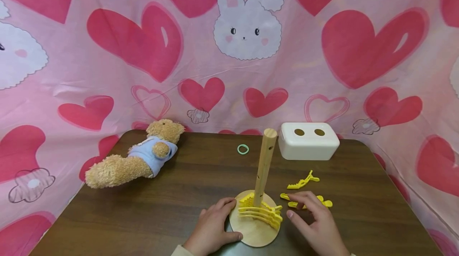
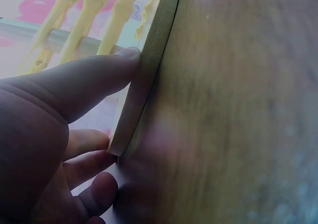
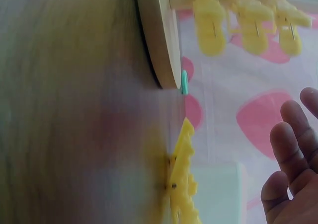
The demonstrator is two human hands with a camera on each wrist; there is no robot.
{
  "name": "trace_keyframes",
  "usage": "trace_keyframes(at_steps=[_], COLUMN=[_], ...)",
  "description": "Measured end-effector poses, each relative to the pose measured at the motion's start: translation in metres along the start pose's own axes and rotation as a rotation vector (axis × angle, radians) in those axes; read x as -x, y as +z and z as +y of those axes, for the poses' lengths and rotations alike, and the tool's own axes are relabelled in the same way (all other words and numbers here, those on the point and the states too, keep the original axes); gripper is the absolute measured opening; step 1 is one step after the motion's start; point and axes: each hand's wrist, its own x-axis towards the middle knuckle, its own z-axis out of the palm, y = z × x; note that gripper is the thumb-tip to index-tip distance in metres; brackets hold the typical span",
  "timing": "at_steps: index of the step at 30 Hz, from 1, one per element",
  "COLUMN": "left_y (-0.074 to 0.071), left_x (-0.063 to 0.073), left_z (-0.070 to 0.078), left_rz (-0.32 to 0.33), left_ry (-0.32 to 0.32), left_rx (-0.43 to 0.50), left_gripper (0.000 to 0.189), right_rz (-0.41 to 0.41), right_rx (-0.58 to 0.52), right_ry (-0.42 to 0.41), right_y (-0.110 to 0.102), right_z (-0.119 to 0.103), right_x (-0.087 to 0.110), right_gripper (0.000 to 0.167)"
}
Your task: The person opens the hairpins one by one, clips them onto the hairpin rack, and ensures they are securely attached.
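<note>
A round wooden base (image 1: 254, 239) with an upright wooden post (image 1: 264, 164) stands near the front of the table. Several yellow alligator hair clips (image 1: 261, 213) are clamped low on the post, one above another. My left hand (image 1: 214, 226) holds the base by its left rim, thumb and fingers spread along the edge; the left wrist view shows the thumb (image 2: 107, 75) against it. To the right, my right hand (image 1: 319, 220) hovers with loosely bent fingers over loose yellow clips (image 1: 327, 203), partly hiding them. Another yellow clip (image 1: 301, 183) lies just beyond them.
A teddy bear (image 1: 152, 156) in a blue top lies at the left. At the back are a small green ring (image 1: 243, 149) and a white box (image 1: 309, 144) with two round holes. A pink heart-patterned cloth (image 1: 222, 88) hangs behind the dark table (image 1: 172, 208).
</note>
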Motion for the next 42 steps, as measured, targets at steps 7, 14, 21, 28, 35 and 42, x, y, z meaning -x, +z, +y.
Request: trace_keyframes(at_steps=[7,14,21,28,35,42], left_y=[0.001,0.001,0.001,0.001,0.0,0.001], left_x=[-0.001,-0.002,-0.001,0.0,0.001,0.001], left_z=[-0.001,-0.001,-0.001,-0.003,-0.001,-0.002], left_rz=[-0.007,-0.022,-0.018,-0.005,-0.001,0.002], left_ry=[-0.006,-0.015,-0.011,0.006,0.005,0.007], left_rx=[-0.002,0.011,0.014,0.012,0.017,0.019], left_gripper=[0.089,0.089,0.089,0.088,0.087,0.088], right_rz=[0.033,0.028,0.071,0.081,0.037,-0.044], right_rx=[0.048,0.127,0.229,0.236,0.237,0.285], right_ry=[0.001,0.074,0.242,0.454,0.668,0.707], right_y=[-0.008,-0.014,-0.023,-0.033,-0.043,-0.049], right_z=[0.011,0.017,0.021,0.029,0.04,0.054], right_x=[-0.002,-0.001,-0.004,-0.005,-0.008,-0.006], right_gripper=[0.041,0.038,0.04,0.05,0.056,0.06])
